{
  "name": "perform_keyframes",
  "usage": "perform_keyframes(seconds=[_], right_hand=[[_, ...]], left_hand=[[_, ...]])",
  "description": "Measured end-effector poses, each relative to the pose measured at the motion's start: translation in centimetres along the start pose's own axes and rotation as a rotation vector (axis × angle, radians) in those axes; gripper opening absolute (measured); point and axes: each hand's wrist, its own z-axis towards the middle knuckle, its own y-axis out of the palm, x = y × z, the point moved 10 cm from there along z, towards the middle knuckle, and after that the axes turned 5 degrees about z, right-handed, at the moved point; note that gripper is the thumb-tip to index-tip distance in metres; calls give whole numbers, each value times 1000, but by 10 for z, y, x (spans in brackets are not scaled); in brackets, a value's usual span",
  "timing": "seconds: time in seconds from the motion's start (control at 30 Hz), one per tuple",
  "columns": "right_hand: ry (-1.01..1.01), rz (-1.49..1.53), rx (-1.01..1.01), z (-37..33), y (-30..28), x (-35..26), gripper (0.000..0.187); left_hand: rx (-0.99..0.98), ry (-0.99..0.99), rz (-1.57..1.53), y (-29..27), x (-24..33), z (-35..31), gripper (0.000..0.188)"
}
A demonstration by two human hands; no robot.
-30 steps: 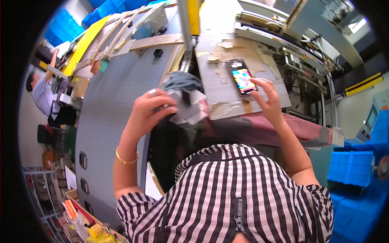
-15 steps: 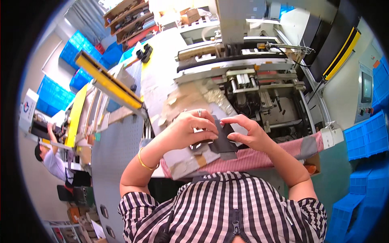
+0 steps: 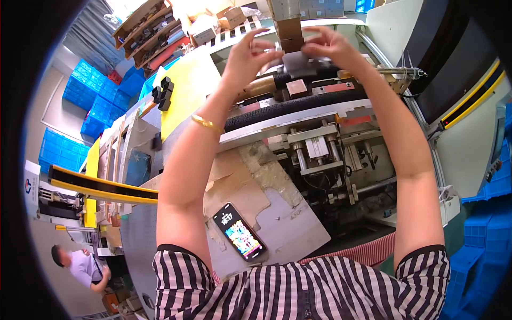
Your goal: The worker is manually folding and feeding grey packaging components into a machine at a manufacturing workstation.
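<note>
Both my arms reach far out over the machine. Between my hands is a dark grey card piece (image 3: 301, 65), blurred by motion, just below a brown block (image 3: 289, 35). My left hand (image 3: 250, 56) is at the card's left edge, its thumb and fingertips bent toward it. My right hand (image 3: 333, 47) has its fingertips pinched at the upper right edge of the card. A small pale block (image 3: 296, 88) sits below the card on the machine. Near my body, a phone (image 3: 240, 233) with a lit screen lies on a grey board (image 3: 298, 229).
A black roller bar (image 3: 298, 109) and a metal rail cross the machine under my forearms. Cylinders and rods (image 3: 316, 146) stand nearer me. Small black boxes (image 3: 163, 93) rest on a yellow sheet (image 3: 186, 98) at left. Blue crates (image 3: 480, 234) are stacked at right. Another person (image 3: 82, 266) is far left.
My hands have moved from close to my body out to the far side of the machine, taking the dark card piece along. The phone is now uncovered. The view has shifted forward.
</note>
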Motion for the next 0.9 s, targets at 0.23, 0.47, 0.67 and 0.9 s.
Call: perform_keyframes(seconds=[0.23, 0.47, 0.67, 0.9], right_hand=[[-178, -215, 240, 18, -30, -55, 46], [149, 391, 53, -203, 195, -52, 33], [357, 454, -313, -318, 358, -105, 47], [304, 555, -788, -341, 544, -155, 56]], left_hand=[[215, 219, 311, -15, 28, 14, 90], [34, 149, 247, -64, 34, -233, 40], [587, -486, 117, -219, -56, -549, 19], [1594, -1342, 394, -257, -78, -1178, 21]])
